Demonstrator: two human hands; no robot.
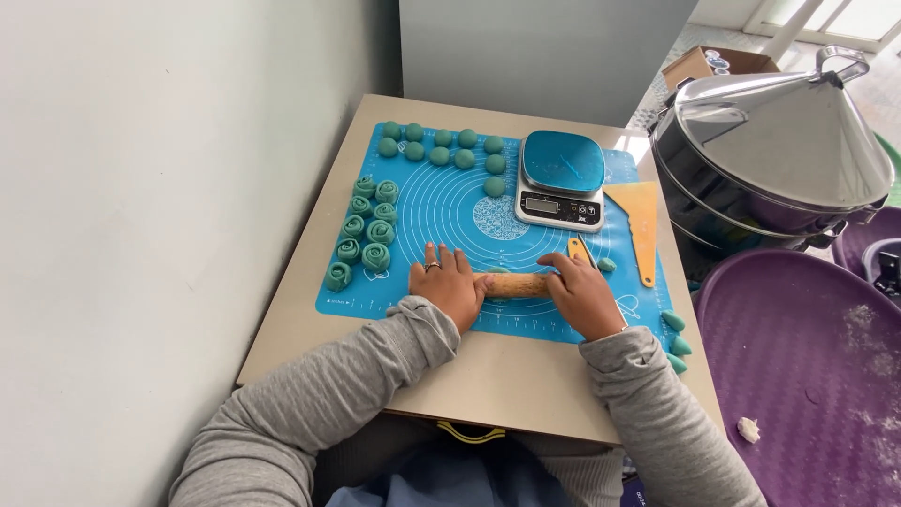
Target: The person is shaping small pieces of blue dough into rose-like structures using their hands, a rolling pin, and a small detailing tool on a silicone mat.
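Pressing down on a wooden rolling pin [514, 284], both hands sit at the lower middle of the frame on a blue silicone mat [450, 202]. The pin's long axis runs left to right across the picture, and each hand covers one end: the left hand [449, 284] lies flat with fingers spread over the left end, the right hand [584, 295] curls loosely over the right end. Neither grip is closed around the pin; the palms rest on top of it. A sliver of green dough [497, 270] shows just above the pin (most of it is hidden beneath). Both hands are equally close to the pin. Rolled green spirals [364, 230] line the mat's left edge, green dough balls [443, 148] its top, and a kitchen scale [561, 180] sits upper right beside an orange scraper [640, 225].
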